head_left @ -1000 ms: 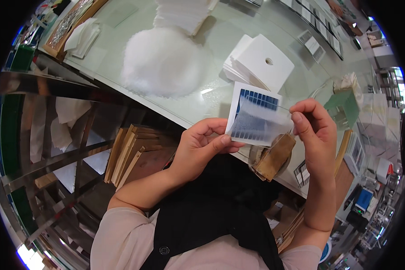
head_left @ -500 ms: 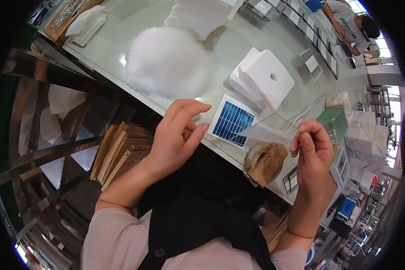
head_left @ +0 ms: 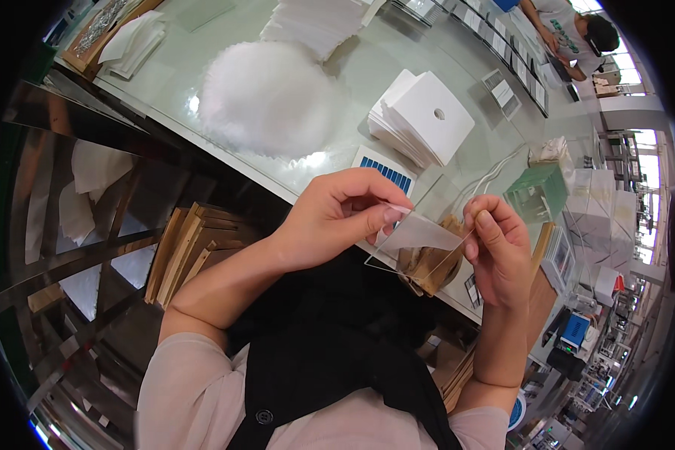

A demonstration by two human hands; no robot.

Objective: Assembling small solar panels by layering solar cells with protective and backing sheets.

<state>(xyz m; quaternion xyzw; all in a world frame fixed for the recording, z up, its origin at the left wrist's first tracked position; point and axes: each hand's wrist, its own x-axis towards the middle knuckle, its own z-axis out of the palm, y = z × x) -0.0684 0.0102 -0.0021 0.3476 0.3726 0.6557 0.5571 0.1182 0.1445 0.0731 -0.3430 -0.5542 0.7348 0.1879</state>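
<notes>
Clear sheet (head_left: 420,236), thin and held in mid-air above the bench edge (head_left: 330,202) (blue cell (head_left: 384,171) just beyond it), pinched by left hand (head_left: 337,217) at one corner and right hand (head_left: 495,247) at the other: liable to slip, flex or smudge under fingertip-only grip.

Left hand (head_left: 330,221) and right hand (head_left: 499,251) pinch clear sheet (head_left: 420,236) above glass table (head_left: 367,82) edge.

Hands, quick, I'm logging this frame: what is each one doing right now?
Left hand: closed, pinching one edge of the clear sheet.
Right hand: closed, fingers gripping the sheet's other edge.
</notes>
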